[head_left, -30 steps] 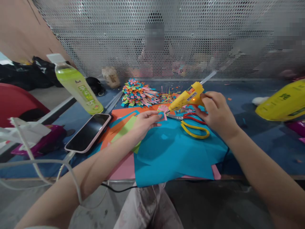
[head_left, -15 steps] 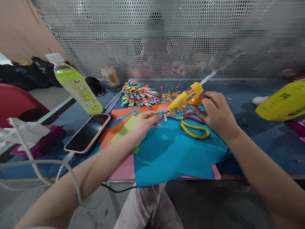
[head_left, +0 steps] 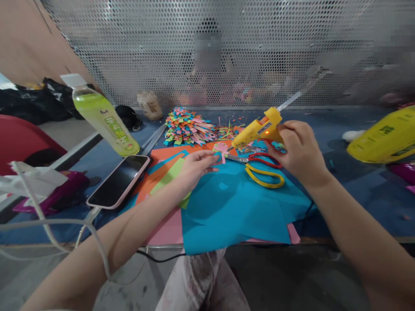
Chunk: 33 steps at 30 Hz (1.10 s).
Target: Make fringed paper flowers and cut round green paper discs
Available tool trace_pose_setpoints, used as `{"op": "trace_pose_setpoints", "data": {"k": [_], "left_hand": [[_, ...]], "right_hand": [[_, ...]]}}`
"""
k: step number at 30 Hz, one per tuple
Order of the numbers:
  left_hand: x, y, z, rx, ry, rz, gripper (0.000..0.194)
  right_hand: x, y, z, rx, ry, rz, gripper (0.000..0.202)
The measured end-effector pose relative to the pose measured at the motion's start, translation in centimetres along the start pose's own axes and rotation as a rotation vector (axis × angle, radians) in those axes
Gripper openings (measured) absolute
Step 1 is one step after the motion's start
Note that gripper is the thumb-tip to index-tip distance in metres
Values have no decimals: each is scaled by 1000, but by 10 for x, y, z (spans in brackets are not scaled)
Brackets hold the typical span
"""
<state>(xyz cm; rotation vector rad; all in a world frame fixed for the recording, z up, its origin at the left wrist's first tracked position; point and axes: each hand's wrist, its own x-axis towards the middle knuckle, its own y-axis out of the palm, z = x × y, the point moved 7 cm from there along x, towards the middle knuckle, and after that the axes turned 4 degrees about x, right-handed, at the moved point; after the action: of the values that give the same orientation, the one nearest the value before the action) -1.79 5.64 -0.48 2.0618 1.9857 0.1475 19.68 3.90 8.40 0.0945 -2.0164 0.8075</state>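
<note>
My right hand (head_left: 300, 152) grips a yellow hot glue gun (head_left: 256, 130) with its nozzle pointing down-left at a small pink paper piece (head_left: 221, 149). My left hand (head_left: 196, 166) pinches that pink piece just above a teal paper sheet (head_left: 233, 207). Red and yellow scissors (head_left: 261, 168) lie on the teal sheet between my two hands. A clear glue stick juts out of the back of the gun.
A heap of folded coloured paper strips (head_left: 186, 126) sits behind the sheets. A phone (head_left: 119, 180) lies at the left beside a tilted green drink bottle (head_left: 103, 116). Orange, green and pink sheets (head_left: 162, 172) lie under the teal one. A yellow bag (head_left: 384, 136) rests at the right. A perforated metal screen (head_left: 227, 47) backs the table.
My right hand has lifted the glue gun slightly up and to the right, its nozzle drawing back from the pink piece. My left hand has stayed in place.
</note>
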Motion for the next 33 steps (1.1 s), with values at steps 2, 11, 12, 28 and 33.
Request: {"op": "trace_pose_setpoints", "data": {"k": [2, 11, 12, 28, 33], "left_hand": [[0, 0, 0, -12, 4, -9, 37], [-1, 4, -1, -83, -1, 32, 28], [-2, 7, 0, -80, -13, 65, 28], [-17, 35, 19, -97, -288, 303, 23], [-11, 11, -18, 222, 181, 49, 25]], "right_hand": [[-3, 6, -14, 38, 114, 17, 38], [-85, 81, -107, -11, 756, 224, 45], [-88, 84, -107, -20, 759, 233, 46], [1, 27, 36, 760, 104, 96, 5], [0, 34, 20, 854, 385, 145, 22]]}}
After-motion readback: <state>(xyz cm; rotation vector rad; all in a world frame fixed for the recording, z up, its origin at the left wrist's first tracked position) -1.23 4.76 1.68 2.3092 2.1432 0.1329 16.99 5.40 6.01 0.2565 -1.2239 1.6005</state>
